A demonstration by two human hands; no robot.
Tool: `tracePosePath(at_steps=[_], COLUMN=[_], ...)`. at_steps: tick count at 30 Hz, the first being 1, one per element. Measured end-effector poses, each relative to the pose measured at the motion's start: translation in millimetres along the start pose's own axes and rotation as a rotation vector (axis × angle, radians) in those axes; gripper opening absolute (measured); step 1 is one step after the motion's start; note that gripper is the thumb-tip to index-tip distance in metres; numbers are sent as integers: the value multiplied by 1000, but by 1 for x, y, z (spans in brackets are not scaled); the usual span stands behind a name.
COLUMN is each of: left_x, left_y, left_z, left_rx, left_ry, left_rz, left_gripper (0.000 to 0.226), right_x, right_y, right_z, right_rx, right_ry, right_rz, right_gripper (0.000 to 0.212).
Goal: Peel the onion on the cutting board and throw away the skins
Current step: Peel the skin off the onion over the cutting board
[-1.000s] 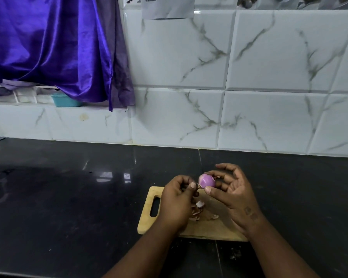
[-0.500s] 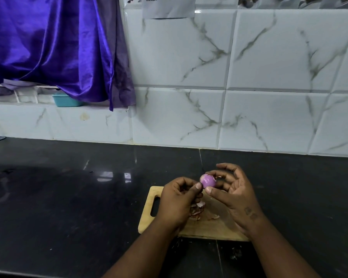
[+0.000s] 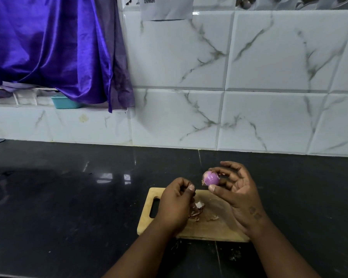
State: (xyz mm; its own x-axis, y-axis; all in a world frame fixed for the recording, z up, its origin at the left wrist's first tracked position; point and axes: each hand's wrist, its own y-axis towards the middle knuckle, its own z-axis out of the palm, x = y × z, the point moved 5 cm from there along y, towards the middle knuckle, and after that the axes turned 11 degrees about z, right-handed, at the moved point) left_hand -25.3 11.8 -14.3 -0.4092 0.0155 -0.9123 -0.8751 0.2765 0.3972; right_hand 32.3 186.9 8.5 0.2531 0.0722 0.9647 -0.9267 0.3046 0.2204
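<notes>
A small purple onion (image 3: pixel 211 179), mostly bare of skin, is held between the thumb and fingers of my right hand (image 3: pixel 238 194) above the far edge of the wooden cutting board (image 3: pixel 213 229). My left hand (image 3: pixel 176 203) hovers over the board's left half, a short gap from the onion, its thumb and fingers pinched together; whether a scrap of skin is between them is not visible. Loose skins (image 3: pixel 197 212) lie on the board beside my left hand.
The board lies on a black counter (image 3: pixel 68 197) with a slot handle at its left end. A white marble-look tiled wall stands behind. A purple curtain (image 3: pixel 48 47) and a teal tray (image 3: pixel 65 102) sit at the back left. Small skin crumbs dot the counter in front of the board.
My left hand has drawn back from the onion to the left and down, opening a gap. My right hand has turned the onion slightly and kept hold of it.
</notes>
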Motion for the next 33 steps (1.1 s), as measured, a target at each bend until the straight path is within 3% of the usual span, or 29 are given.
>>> tracePosePath(at_steps=[2,5,9,16,33], left_x=[-12,-19,-20,-30,-15], left_y=[-4,-5,-5,-6,0], left_z=[1,2,0,0,-3], left_rx=[4,2,-40,-66,-145], left_ry=[279,457,344,282,258], left_rz=[168,227,235,379,274], left_gripper=[32,34,13,21,16], right_x=[1,-2,-4,-6,-6], right_y=[-1,-1,0,-3,-4], right_z=[2,5,7,12,13], right_rx=[-5,-9,5,40,29], right_ry=[-98,-154,-184,-264,-322], right_rz=[-18,-20,-26,-22,-29], right_gripper=[70,73,71,67,64])
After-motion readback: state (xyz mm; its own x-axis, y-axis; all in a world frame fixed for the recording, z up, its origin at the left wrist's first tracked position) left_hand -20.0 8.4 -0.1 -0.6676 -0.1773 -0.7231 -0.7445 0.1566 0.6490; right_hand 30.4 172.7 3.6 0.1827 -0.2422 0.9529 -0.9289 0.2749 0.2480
